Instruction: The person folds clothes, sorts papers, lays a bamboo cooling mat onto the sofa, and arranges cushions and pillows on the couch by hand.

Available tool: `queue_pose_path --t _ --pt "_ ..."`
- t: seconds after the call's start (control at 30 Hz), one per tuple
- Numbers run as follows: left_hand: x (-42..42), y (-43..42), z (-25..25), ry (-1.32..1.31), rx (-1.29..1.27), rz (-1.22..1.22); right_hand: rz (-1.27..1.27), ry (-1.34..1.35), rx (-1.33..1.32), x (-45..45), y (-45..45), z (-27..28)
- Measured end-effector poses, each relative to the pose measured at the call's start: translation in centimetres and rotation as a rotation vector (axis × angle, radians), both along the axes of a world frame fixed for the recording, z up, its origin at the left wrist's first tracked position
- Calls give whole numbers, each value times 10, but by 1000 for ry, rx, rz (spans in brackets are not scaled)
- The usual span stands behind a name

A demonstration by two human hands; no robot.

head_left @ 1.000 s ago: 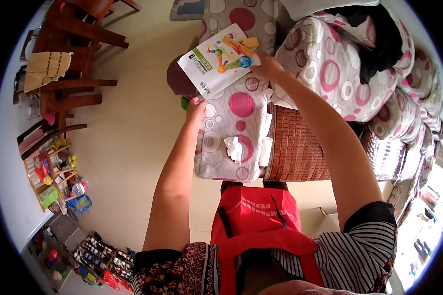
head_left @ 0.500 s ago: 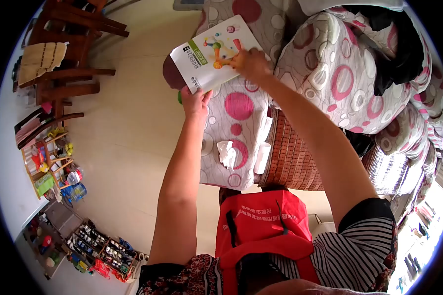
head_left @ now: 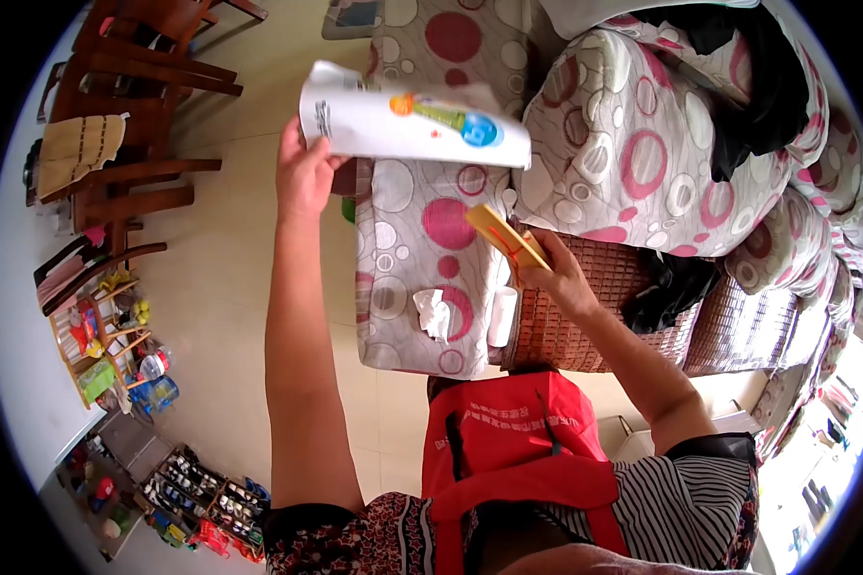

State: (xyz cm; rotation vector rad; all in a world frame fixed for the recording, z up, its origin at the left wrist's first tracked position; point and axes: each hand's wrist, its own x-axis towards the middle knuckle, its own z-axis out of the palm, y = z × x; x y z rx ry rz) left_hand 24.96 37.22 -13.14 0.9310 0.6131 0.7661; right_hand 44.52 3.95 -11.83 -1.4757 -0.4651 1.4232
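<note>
My left hand (head_left: 305, 172) grips the left end of a white book (head_left: 355, 125) with colourful cover pictures, fingers closed on its edge. The book is blurred and tilted above the patterned sofa cover (head_left: 393, 187). Over the sofa's inner edge, my right hand (head_left: 558, 276) is closed on a flat yellow piece with red lines (head_left: 497, 233); its kind is unclear. A crumpled white tissue (head_left: 432, 313) and a white roll (head_left: 502, 316) lie on the cover, nearer to me.
A brown woven seat mat (head_left: 571, 321) with black cloth (head_left: 676, 287) lies right of the cover. Bunched patterned fabric (head_left: 633, 134) rises behind it. Wooden chairs (head_left: 149, 153) stand at far left, above a shoe rack (head_left: 197, 489). A red apron (head_left: 508, 422) hangs on my front.
The book has been raised and tilted by my left hand, which moved left and up. My right hand has left the book, come back toward me, and now holds the yellow piece.
</note>
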Motion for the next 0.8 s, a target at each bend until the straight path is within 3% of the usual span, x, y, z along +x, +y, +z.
queue_pose_path --t 0.07,0.17,0.4,0.43,0.5,0.6,0.63,0.67,0.73,0.8 --pt "22 13 11 -76 68 -63 -27 65 -20 2 -10 4" --pt "40 23 9 67 69 -58 -45 76 -5 4 -18 4" --pt "46 15 -130 495 -175 173 -14 -32 -28 7 -10 -9" --pt "41 17 -154 450 -105 125 3 -123 -28 9 -1 -14" --pt "47 -9 -145 485 82 277 54 -282 -66 18 23 -32" --pt "33 -47 -145 884 707 316 77 -580 -59 33 82 -41" --pt "23 -72 -133 819 698 247 91 -668 -47 39 102 -54" --pt "20 -108 -109 916 708 258 102 -759 -33 45 123 -68" --pt "-5 -157 -104 959 876 75 171 -653 -175 55 165 -83" --pt "-29 -211 -110 1026 849 -41 109 -925 -184 51 184 -128"
